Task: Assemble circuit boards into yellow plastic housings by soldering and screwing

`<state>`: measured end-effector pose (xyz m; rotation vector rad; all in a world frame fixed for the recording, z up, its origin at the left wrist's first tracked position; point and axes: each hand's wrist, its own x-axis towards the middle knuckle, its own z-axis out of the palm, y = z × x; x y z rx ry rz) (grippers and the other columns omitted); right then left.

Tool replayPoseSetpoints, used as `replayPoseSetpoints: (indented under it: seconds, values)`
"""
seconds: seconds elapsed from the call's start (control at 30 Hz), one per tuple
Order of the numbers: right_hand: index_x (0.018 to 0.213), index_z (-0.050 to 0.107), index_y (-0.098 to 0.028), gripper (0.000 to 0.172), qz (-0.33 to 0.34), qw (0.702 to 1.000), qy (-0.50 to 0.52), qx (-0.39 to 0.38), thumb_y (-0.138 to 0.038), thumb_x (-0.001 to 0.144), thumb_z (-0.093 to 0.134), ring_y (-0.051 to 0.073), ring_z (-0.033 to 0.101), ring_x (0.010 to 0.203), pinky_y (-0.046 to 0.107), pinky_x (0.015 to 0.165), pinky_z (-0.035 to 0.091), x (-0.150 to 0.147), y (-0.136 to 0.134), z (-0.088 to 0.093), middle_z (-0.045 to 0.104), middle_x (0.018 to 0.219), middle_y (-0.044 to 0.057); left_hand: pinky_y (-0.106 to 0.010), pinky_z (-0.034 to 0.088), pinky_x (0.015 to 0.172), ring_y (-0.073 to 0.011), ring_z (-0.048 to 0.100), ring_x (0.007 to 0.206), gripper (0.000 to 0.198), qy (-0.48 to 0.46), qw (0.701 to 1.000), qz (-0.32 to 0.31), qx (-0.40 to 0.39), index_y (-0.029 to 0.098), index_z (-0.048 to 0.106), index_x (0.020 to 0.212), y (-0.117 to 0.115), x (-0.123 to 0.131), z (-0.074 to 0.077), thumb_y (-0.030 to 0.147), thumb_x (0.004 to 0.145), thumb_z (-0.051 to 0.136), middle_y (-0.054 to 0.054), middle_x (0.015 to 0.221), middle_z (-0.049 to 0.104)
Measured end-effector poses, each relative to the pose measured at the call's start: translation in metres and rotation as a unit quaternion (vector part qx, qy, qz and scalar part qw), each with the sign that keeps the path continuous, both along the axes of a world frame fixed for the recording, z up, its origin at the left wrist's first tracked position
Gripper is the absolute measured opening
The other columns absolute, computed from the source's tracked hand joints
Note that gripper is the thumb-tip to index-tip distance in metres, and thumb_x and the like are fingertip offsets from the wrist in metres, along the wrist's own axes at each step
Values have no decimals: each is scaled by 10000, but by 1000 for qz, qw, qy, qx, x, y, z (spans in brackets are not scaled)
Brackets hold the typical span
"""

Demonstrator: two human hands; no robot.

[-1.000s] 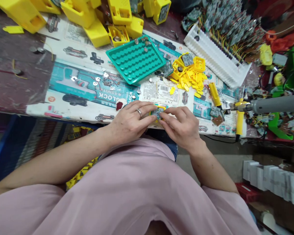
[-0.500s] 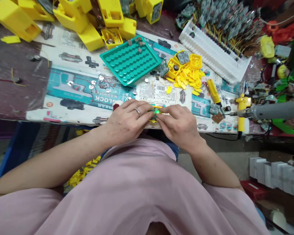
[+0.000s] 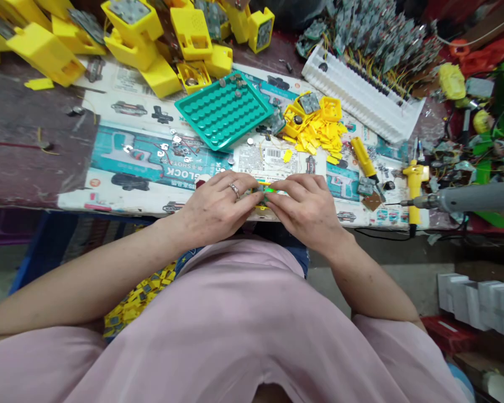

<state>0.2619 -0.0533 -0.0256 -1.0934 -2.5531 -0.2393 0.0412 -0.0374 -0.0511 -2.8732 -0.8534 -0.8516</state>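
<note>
At the table's front edge, a small yellow plastic case (image 3: 261, 207) with a glowing green light sits between my two hands, mostly hidden by the fingers. My left hand (image 3: 222, 201), with a ring on one finger, grips its left side. From the right, my right hand (image 3: 304, 204) pinches it, thumb and fingertips close to the light. Just beyond the hands lie a small round silver cell (image 3: 250, 141) and a loose yellow piece (image 3: 288, 155). Farther off is a green tray (image 3: 218, 109) with round pockets and a few small parts at its far corner.
Yellow housings (image 3: 149, 53) crowd the back left. A pile of yellow pieces (image 3: 315, 134) lies right of the tray, before a white foam rack (image 3: 353, 92) of wired boards. An electric screwdriver (image 3: 466, 197) juts in from the right, near a yellow-handled tool (image 3: 414, 193).
The view has shifted slightly, so the far table items appear a little lower. Both hands stay on the yellow case; the green light is now more covered by the fingers.
</note>
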Motion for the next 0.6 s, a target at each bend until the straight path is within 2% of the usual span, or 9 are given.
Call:
replayPoseSetpoints:
  seconds: [0.23, 0.4, 0.5, 0.6]
  values:
    - [895, 740, -221, 205, 25, 989, -61, -130, -260, 970, 553, 188, 560, 904, 379, 812, 346, -1, 13, 18, 726, 984, 35, -417, 579, 866, -258, 671, 1023, 225, 34, 999, -3, -30, 126, 678, 1061, 3, 1, 8, 172, 936, 497, -130, 1066, 721]
    - [838, 746, -213, 226, 23, 986, -71, -148, -269, 959, 563, 190, 589, 868, 401, 815, 364, -7, 21, 16, 726, 936, 39, -452, 557, 911, -257, 673, 982, 226, 37, 999, 2, -21, 138, 687, 1034, 4, 3, 7, 178, 926, 493, -117, 1029, 729]
    - [892, 753, -238, 210, 5, 992, -6, -130, -312, 962, 569, 207, 630, 946, 413, 854, 421, -3, 10, 12, 736, 1033, 41, -458, 544, 941, -261, 672, 1019, 237, 35, 999, 11, -21, 147, 686, 1059, 2, 3, 5, 185, 925, 494, -114, 1055, 729]
    - [987, 760, -283, 235, -81, 978, 147, -123, -358, 975, 538, 254, 623, 1136, 444, 924, 459, 26, -9, 25, 686, 1216, 81, -471, 547, 935, -278, 668, 1066, 241, 31, 999, 4, -35, 146, 679, 1076, 2, 2, 5, 182, 922, 498, -127, 1066, 725]
